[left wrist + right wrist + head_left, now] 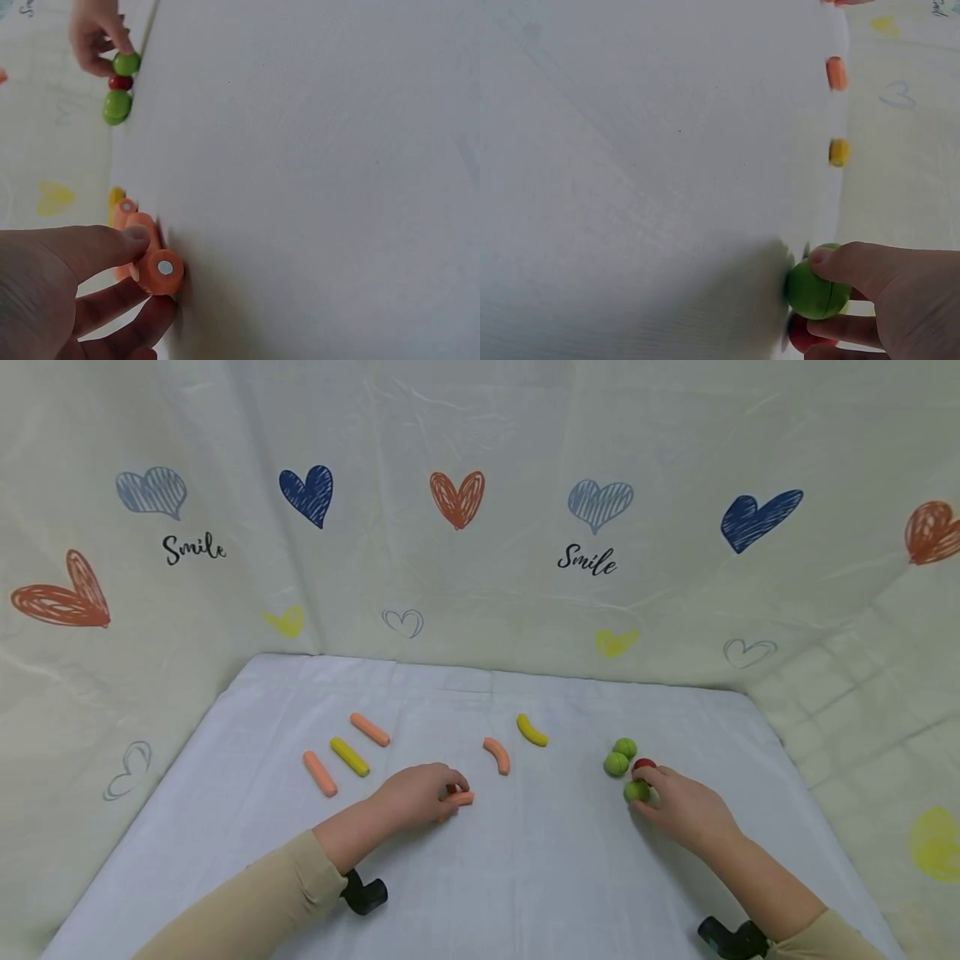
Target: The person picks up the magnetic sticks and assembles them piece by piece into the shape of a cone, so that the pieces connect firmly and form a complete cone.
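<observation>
In the head view, my left hand (422,795) pinches an orange rod-like piece (461,797) low over the white table. Its round end with a pale dot (165,268) faces the left wrist camera. A curved orange piece (498,756) and a curved yellow piece (532,730) lie just beyond that hand. At the right, my right hand (688,806) holds a grooved green ball (817,291) between thumb and fingers. Directly behind it sits a red ball (643,764), partly covered by the fingers. Two more green balls (617,764) rest beside them, close together.
Left of the left hand lie an orange stick (320,774), a yellow stick (349,757) and another orange stick (370,729). A white cloth covers the table (540,860). Behind and beside it hangs a curtain (495,585) printed with hearts.
</observation>
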Motion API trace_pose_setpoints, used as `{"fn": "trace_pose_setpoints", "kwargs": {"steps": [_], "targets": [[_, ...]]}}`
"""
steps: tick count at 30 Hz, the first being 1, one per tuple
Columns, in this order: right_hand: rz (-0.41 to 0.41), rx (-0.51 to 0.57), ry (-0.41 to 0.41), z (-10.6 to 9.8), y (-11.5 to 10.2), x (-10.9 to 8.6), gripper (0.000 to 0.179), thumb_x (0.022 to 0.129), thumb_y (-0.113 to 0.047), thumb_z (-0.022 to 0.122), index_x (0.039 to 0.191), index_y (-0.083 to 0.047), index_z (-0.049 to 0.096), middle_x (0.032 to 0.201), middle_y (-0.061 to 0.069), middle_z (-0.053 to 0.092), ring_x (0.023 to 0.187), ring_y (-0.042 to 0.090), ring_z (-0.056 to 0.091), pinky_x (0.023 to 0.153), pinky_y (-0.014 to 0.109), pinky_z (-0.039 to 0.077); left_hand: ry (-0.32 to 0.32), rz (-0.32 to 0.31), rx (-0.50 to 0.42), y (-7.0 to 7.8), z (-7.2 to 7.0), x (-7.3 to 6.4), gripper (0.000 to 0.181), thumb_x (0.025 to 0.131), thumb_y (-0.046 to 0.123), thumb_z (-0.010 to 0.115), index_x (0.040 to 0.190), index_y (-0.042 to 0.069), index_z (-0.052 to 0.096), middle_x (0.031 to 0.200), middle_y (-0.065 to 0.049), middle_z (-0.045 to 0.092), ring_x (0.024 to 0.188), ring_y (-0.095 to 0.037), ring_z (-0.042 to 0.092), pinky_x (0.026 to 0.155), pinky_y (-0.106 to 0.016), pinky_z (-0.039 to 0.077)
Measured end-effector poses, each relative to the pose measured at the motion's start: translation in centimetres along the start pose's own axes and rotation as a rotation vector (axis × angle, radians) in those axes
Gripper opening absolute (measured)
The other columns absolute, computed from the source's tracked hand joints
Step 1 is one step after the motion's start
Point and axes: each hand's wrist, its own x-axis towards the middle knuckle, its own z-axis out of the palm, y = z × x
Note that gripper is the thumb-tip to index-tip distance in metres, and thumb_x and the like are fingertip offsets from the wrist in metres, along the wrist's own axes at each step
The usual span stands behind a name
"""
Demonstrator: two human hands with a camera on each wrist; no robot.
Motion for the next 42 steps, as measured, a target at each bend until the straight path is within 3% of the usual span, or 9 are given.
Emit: {"fn": "trace_pose_setpoints", "kwargs": {"steps": [5,15,25,33,42], "targets": [[0.0,-0.002,-0.011,0.0,0.3,0.1,0.035,0.084,-0.024,0.079,0.114,-0.012,0.064,0.098,0.003,0.066,0.081,0.019,0.063,0.063,0.039,0.05,0.021,-0.001,0.012,0.4,-0.1,-0.3,0.026,0.09,0.024,0.074,0.116,0.022,0.07,0.089,0.01,0.06,0.072,-0.007,0.054,0.069,-0.027,0.046],[-0.016,-0.009,-0.026,0.1,0.3,-0.1,0.041,0.085,-0.025,0.077,0.122,-0.01,0.068,0.116,0.015,0.066,0.104,0.035,0.064,0.076,0.049,0.053,0.057,0.0,0.036,0.7,-0.1,-0.4,0.025,0.091,0.025,0.073,0.115,0.02,0.07,0.087,0.01,0.06,0.071,-0.008,0.053,0.066,-0.027,0.046],[-0.039,0.035,0.038,-0.1,-0.3,0.0,0.042,0.084,-0.028,0.079,0.12,-0.01,0.068,0.114,0.012,0.068,0.103,0.033,0.065,0.08,0.05,0.053,0.076,-0.003,0.026,0.7,0.0,-0.4,0.02,0.093,0.027,0.071,0.111,0.019,0.072,0.083,0.01,0.06,0.068,-0.008,0.053,0.065,-0.027,0.046],[-0.02,0.099,-0.006,0.0,-1.8,0.6,0.037,0.082,-0.027,0.081,0.112,-0.009,0.068,0.096,-0.001,0.068,0.086,0.019,0.063,0.074,0.042,0.052,0.088,0.004,0.017,0.5,0.4,-0.3,0.017,0.093,0.029,0.071,0.108,0.02,0.073,0.08,0.011,0.058,0.065,-0.007,0.053,0.062,-0.026,0.046],[0.025,0.188,-0.038,0.9,-3.7,1.2,0.033,0.083,-0.027,0.079,0.109,-0.011,0.065,0.093,-0.003,0.065,0.07,0.011,0.052,0.064,0.031,0.048,0.09,-0.007,0.027,0.7,0.6,-0.3,0.018,0.092,0.027,0.073,0.109,0.021,0.073,0.082,0.011,0.059,0.066,-0.007,0.053,0.063,-0.025,0.046]]}}
